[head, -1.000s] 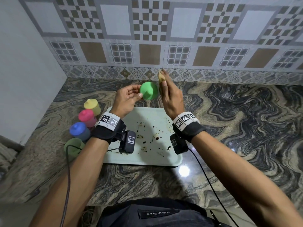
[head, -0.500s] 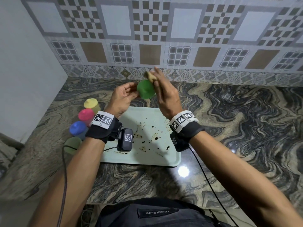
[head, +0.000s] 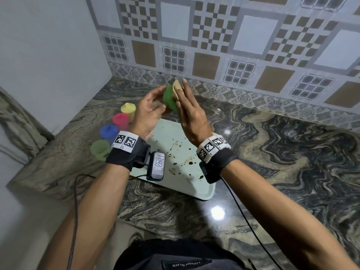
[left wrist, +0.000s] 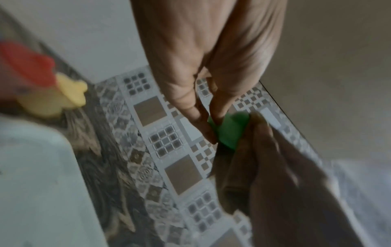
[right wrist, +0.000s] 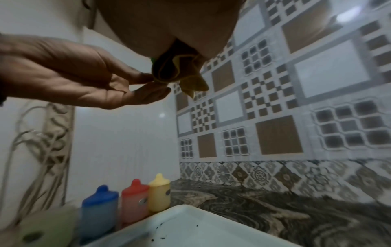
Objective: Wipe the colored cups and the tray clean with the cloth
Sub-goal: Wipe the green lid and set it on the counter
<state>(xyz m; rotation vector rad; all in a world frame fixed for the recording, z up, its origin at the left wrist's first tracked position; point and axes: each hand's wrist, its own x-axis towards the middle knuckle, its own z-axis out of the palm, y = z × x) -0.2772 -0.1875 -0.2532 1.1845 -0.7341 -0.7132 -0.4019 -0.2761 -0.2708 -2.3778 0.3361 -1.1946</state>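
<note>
My left hand [head: 155, 100] holds a dark green cup [head: 169, 98] in its fingertips, in the air above the tray's far end. My right hand [head: 187, 106] grips a folded yellow cloth [head: 176, 88] and presses it against the cup's right side. The left wrist view has the left fingers [left wrist: 196, 117] pinching the green cup [left wrist: 230, 132]. Bunched under my right palm in the right wrist view is the cloth [right wrist: 177, 71]. The pale tray [head: 167, 131] lies below, with dark specks and smears on it.
Left of the tray, several cups stand in a row: yellow [head: 128, 111], pink [head: 120, 120], blue [head: 109, 132] and light green [head: 100, 150]. A tiled wall [head: 214, 55] backs the marble counter [head: 292, 152]. A white side wall is on the left. Cables hang from both wrists.
The cloth slid over the top of the green cup and back to its right side. My left hand turned the cup. Both hands rose a little.
</note>
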